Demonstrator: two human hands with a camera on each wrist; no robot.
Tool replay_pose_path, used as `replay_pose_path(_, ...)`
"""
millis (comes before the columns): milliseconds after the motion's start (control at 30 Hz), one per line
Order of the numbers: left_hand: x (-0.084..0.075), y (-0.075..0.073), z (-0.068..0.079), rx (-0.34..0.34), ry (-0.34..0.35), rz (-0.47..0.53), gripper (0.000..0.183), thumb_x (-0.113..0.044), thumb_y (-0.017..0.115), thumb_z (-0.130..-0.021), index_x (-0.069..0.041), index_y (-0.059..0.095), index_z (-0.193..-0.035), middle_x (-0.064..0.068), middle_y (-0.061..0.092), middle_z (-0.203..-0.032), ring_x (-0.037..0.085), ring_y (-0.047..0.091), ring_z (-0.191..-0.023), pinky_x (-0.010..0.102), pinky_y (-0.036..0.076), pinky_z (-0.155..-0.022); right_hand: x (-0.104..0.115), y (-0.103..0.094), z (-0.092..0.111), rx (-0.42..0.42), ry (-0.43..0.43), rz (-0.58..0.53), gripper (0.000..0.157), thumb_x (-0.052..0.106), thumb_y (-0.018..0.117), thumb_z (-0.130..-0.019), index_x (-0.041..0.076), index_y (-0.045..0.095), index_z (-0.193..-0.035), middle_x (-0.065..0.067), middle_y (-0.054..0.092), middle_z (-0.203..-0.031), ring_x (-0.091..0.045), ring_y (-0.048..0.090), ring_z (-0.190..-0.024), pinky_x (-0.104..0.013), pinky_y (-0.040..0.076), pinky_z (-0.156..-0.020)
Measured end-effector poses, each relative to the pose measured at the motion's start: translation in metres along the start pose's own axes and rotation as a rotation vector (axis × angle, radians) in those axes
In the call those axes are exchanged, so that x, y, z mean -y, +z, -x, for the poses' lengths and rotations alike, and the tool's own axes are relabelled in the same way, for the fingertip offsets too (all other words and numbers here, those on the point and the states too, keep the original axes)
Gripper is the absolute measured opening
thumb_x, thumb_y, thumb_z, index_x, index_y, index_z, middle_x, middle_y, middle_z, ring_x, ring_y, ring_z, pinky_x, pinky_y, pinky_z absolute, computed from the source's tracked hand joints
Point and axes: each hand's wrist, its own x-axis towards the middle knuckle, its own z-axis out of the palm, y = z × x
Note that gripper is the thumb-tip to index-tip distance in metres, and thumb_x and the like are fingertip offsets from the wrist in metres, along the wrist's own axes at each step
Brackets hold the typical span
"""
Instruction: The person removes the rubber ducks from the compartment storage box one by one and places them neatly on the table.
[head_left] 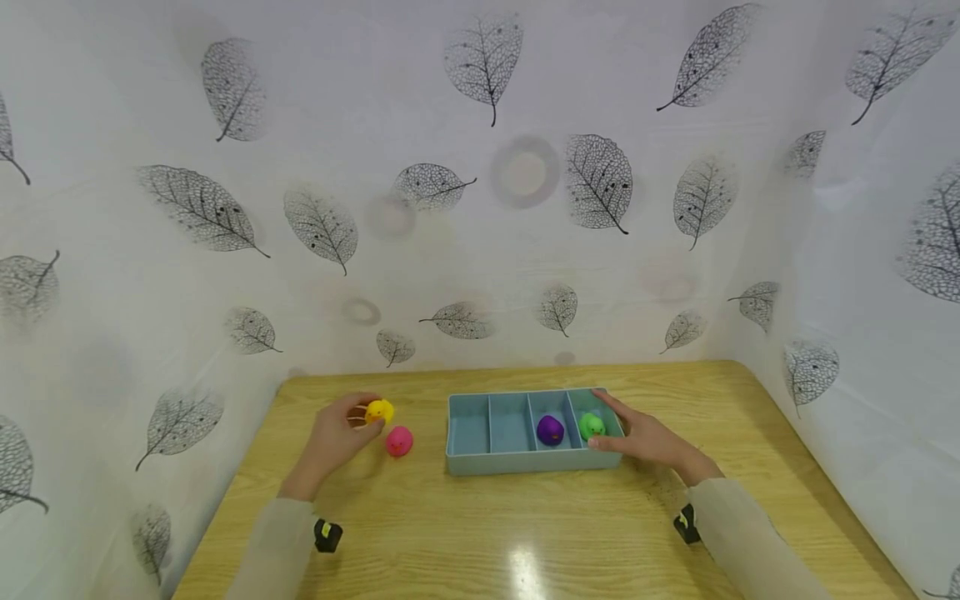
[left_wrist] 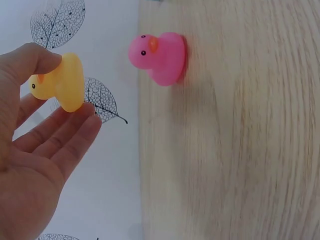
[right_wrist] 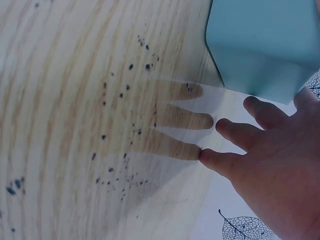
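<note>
Hands work over a wooden table (head_left: 525,533). The left hand (head_left: 333,437) pinches a yellow duck (head_left: 379,410) between thumb and fingertips, lifted just above the table, with a pink duck (head_left: 399,441) standing just beside it. The right hand (head_left: 645,437) lies with fingers straight and spread, touching the right end of a blue tray (head_left: 525,461). A purple duck (head_left: 550,429) and a green duck (head_left: 591,425) sit in the tray's two right compartments; the two left ones are bare. The pinch looks light, so the yellow duck could slip and roll. A careless left hand could also knock the pink duck over.
</note>
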Motion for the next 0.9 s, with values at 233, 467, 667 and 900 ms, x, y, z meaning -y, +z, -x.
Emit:
replay_pose_path(233, 0.008, -0.006, 0.005, -0.012, -0.001, -0.065, 0.041, -0.009, 0.079, -0.092, 0.001, 0.069, -0.13, 0.019, 0.073, -0.126, 0.034, 0.072, -0.106, 0.025, 0.06, -0.08, -0.001, 0.0, -0.001, 0.0, 0.0, 0.006, 0.097, 0.052, 0.071, -0.096, 0.034, 0.012, -0.17, -0.019, 0.016, -0.176, -0.059, 0.034, -0.149, -0.078, 0.039, -0.11)
replay_pose_path(467, 0.02, -0.007, 0.01, -0.03, 0.0, -0.123, 0.04, -0.009, 0.08, -0.091, 0.002, 0.07, -0.129, 0.02, 0.074, -0.125, 0.034, 0.072, -0.104, 0.038, 0.059, -0.081, -0.001, 0.0, -0.001, -0.004, -0.003, 0.013, 0.096, 0.052, 0.071, -0.097, 0.035, 0.012, -0.17, -0.019, 0.016, -0.176, -0.059, 0.034, -0.149, -0.079, 0.039, -0.11)
replay_pose_path(667, 0.03, -0.008, 0.015, -0.023, -0.014, -0.14, 0.038, -0.009, 0.079, -0.092, 0.0, 0.071, -0.127, 0.022, 0.073, -0.128, 0.035, 0.071, -0.105, 0.041, 0.059, -0.083, -0.004, 0.002, 0.0, -0.01, -0.008, 0.018, 0.096, 0.052, 0.072, -0.096, 0.037, 0.012, -0.17, -0.02, 0.017, -0.176, -0.06, 0.035, -0.149, -0.079, 0.04, -0.109)
replay_pose_path(900, 0.037, -0.008, 0.019, -0.01, -0.053, -0.115, 0.037, -0.005, 0.079, -0.091, 0.004, 0.071, -0.127, 0.026, 0.07, -0.126, 0.036, 0.072, -0.104, 0.045, 0.064, -0.088, -0.004, 0.002, 0.0, -0.013, -0.008, 0.025, 0.096, 0.052, 0.072, -0.096, 0.038, 0.012, -0.17, -0.018, 0.016, -0.176, -0.059, 0.036, -0.148, -0.079, 0.04, -0.108)
